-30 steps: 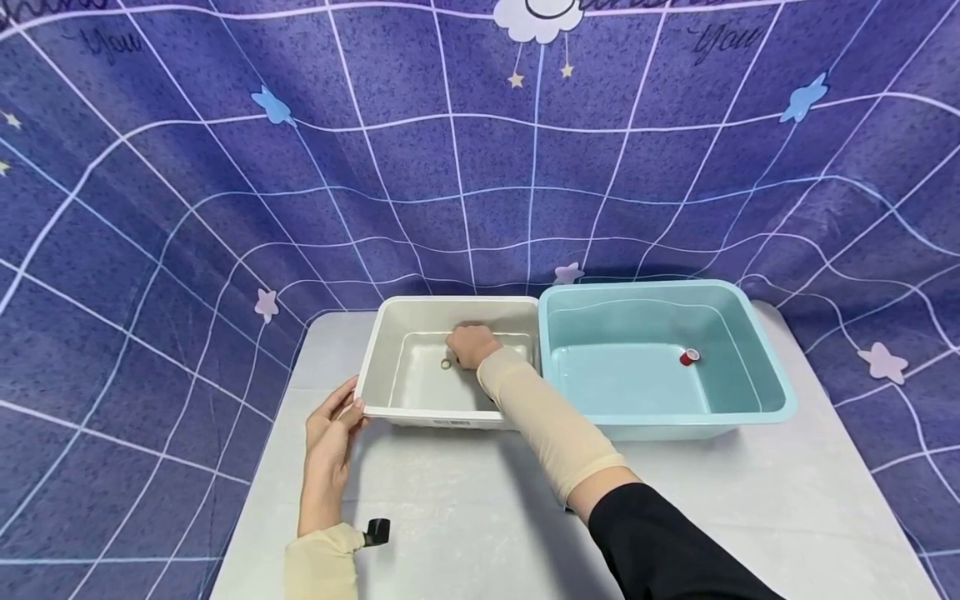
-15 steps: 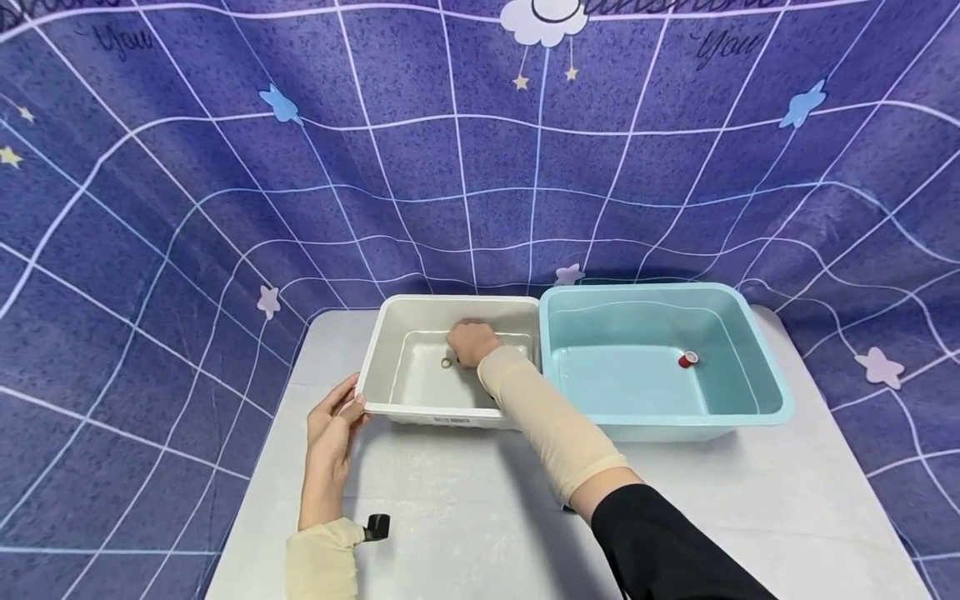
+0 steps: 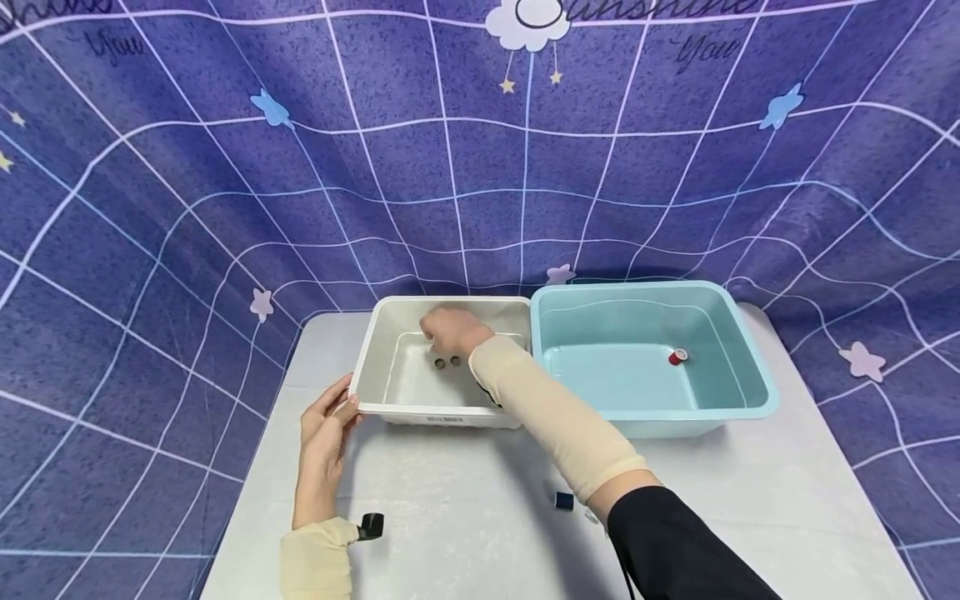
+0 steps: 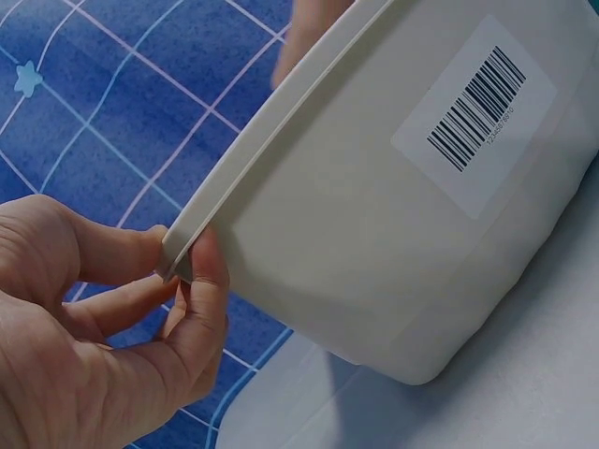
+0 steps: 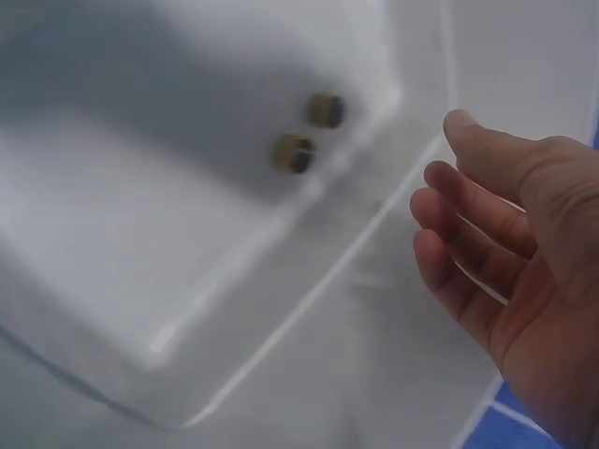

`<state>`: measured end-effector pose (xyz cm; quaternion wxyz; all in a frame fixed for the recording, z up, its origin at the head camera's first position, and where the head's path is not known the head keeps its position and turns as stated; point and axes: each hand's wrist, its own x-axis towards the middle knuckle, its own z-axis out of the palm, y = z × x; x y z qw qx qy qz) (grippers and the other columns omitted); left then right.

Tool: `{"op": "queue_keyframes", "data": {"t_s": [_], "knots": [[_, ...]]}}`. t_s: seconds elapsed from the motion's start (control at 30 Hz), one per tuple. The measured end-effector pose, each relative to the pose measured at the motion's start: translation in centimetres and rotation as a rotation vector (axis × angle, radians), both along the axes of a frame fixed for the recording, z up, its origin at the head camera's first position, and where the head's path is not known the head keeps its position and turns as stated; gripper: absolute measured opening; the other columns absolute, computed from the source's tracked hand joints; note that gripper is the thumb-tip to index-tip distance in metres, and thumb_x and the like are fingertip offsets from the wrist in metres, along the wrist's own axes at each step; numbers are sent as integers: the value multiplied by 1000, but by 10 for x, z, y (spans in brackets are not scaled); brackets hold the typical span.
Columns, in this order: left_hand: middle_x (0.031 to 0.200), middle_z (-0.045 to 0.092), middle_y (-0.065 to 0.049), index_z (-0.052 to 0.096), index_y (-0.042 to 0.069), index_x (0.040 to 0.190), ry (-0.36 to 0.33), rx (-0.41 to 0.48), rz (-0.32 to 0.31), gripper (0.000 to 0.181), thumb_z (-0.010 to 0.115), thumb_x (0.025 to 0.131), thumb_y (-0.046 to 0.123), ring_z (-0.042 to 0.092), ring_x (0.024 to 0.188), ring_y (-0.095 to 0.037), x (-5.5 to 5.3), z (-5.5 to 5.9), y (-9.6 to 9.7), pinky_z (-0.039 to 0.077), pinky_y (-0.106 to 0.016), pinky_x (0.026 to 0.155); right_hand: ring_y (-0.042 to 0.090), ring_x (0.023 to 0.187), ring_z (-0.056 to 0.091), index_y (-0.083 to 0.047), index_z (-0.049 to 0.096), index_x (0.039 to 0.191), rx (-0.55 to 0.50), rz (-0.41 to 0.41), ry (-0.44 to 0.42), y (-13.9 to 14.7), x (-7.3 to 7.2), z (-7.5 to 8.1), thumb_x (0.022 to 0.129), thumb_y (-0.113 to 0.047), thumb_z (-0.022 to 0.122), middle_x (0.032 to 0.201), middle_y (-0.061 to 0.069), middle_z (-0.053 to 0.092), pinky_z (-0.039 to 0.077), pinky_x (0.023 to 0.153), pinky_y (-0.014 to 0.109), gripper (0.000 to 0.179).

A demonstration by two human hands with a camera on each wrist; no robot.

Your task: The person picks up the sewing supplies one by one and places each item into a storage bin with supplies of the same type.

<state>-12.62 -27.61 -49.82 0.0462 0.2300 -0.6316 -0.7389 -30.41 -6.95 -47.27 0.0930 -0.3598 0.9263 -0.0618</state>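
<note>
Near the back of the table stands a white plastic bin [image 3: 450, 410]. My left hand [image 3: 324, 446] pinches its front left corner, thumb and fingers on the rim, as the left wrist view shows. My right hand [image 3: 452, 331] is over the bin's interior, toward the back. In the right wrist view its fingers [image 5: 438, 210] are loosely bent, with nothing between them. Two short yellowish cylinders with dark ends, one [image 5: 326, 110] and another [image 5: 294, 153], lie close together on the bin's floor, apart from the hand. Their exact kind is unclear.
A light blue bin [image 3: 645, 414] adjoins the white one on the right, with a small red cylinder [image 3: 677, 357] inside. A small dark cylinder [image 3: 564, 501] sits on the table by the right forearm. Purple gridded cloth [image 3: 480, 167] hangs behind and at the sides.
My right hand has shifted left and slightly back in the white bin. Two small cylinders show where one did. More of the dark cylinder beside my forearm is visible. The left hand keeps its grip.
</note>
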Motion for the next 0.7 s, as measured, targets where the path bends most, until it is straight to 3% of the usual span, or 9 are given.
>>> {"op": "queue_keyframes", "data": {"t_s": [0.13, 0.4, 0.7], "knots": [[108, 69, 10, 51, 1, 152, 3, 4, 1, 52, 57, 101, -7, 65, 77, 2, 1, -1, -1, 58, -11, 69, 20, 103, 70, -17, 71, 114, -45, 58, 29, -3, 6, 17, 92, -27, 80, 111, 0, 73, 60, 88, 36, 25], [104, 70, 12, 51, 1, 152, 4, 21, -4, 52, 59, 101, -6, 65, 77, 2, 0, -1, -1, 58, -11, 69, 15, 94, 69, -18, 68, 114, -108, 128, 53, 0, 23, 45, 94, -29, 78, 100, -3, 75, 60, 80, 35, 25], [109, 68, 9, 48, 1, 154, 2, 38, -13, 54, 59, 102, -5, 66, 79, 2, 2, -1, -2, 60, -12, 72, 13, 93, 69, -16, 68, 118, -191, 181, 90, 28, 49, 65, 97, -27, 75, 103, -2, 74, 60, 83, 33, 25]]}}
